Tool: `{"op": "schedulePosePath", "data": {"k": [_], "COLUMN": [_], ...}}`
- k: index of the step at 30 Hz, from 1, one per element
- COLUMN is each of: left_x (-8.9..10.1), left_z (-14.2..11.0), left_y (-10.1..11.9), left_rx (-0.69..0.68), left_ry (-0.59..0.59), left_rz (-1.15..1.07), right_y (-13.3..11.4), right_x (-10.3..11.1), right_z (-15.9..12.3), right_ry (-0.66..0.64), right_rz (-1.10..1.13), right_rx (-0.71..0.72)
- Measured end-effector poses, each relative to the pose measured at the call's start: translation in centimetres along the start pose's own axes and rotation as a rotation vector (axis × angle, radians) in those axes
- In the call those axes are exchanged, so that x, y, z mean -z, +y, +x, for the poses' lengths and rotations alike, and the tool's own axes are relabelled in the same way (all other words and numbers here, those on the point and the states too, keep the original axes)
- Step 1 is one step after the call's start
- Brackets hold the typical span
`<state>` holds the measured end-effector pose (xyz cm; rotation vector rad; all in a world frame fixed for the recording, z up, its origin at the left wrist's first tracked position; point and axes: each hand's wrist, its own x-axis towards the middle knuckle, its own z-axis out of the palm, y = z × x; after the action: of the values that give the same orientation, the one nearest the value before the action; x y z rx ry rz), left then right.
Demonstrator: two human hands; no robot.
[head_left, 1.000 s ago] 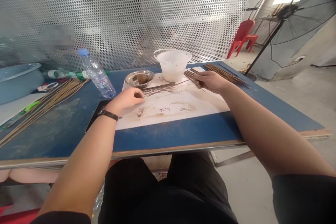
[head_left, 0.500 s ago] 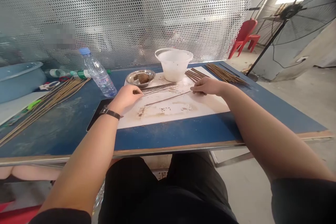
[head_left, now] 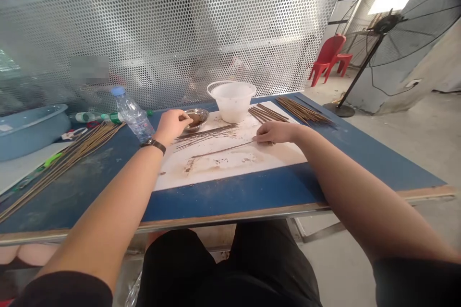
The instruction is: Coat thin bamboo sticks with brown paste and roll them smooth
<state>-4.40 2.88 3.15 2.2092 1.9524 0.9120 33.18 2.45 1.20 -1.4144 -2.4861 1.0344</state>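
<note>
My right hand (head_left: 272, 133) is closed on one end of a thin brown stick (head_left: 223, 150), which slants left across a stained white board (head_left: 230, 165). At the rim of a shiny metal bowl (head_left: 206, 114), my left hand (head_left: 173, 125) has its fingers drawn together against a brown lump (head_left: 195, 119). Whether they have pinched some of it off does not show. Between the hands lie several thin dark sticks (head_left: 209, 135) on the board. Thicker brown sticks (head_left: 266, 113) rest just beyond my right hand.
Behind the board stands a white plastic bucket (head_left: 234, 103). Another stick bundle (head_left: 302, 111) lies at the right. A water bottle (head_left: 133, 115), long tan sticks (head_left: 72, 153) and a blue basin (head_left: 32, 129) are at the left. A perforated metal screen (head_left: 173, 43) closes off the back.
My left hand has moved away from the thin sticks, up to the bowl and its brown lump. My right hand still holds the stick on the board. The view has tilted upward slightly.
</note>
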Motion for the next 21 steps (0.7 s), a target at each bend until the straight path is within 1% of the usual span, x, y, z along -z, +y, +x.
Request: {"op": "schedulePosePath", "data": {"k": [3,5,8,11,15,16,18,20,21], "left_x": [-0.2,-0.3,-0.3,0.0,0.8,1.0,1.1,0.5,0.1], "left_z": [1.7,2.0,1.7,1.2,0.8,0.5,-0.6,-2.7,-4.1], "left_y": [-0.7,-1.0,-1.3,-1.7,-2.3,-2.2,-1.4,0.2,1.2], "left_rx": [0.007,-0.009,-0.023,-0.031,0.001,-0.017,-0.095,-0.18,-0.207], "left_ry": [-0.017,-0.042,-0.063,-0.073,-0.034,-0.027,-0.023,-0.041,-0.093], "left_rz": [0.0,0.025,0.071,0.123,0.164,0.168,0.167,0.151,0.14], "right_y": [0.2,0.2,0.3,0.4,0.6,0.6,0.1,-0.9,-1.6], "right_x": [0.1,0.2,0.4,0.3,0.3,0.3,0.1,-0.7,-1.4], "right_z": [0.0,0.0,-0.1,0.1,0.3,0.3,0.3,0.2,0.2], "right_ry": [-0.006,-0.017,-0.012,0.022,0.068,0.083,0.127,0.211,0.255], "right_rz": [-0.003,0.0,-0.042,-0.086,-0.133,-0.151,-0.193,-0.248,-0.276], "right_rx": [0.02,0.039,0.052,0.067,0.116,0.128,0.15,0.172,0.185]}}
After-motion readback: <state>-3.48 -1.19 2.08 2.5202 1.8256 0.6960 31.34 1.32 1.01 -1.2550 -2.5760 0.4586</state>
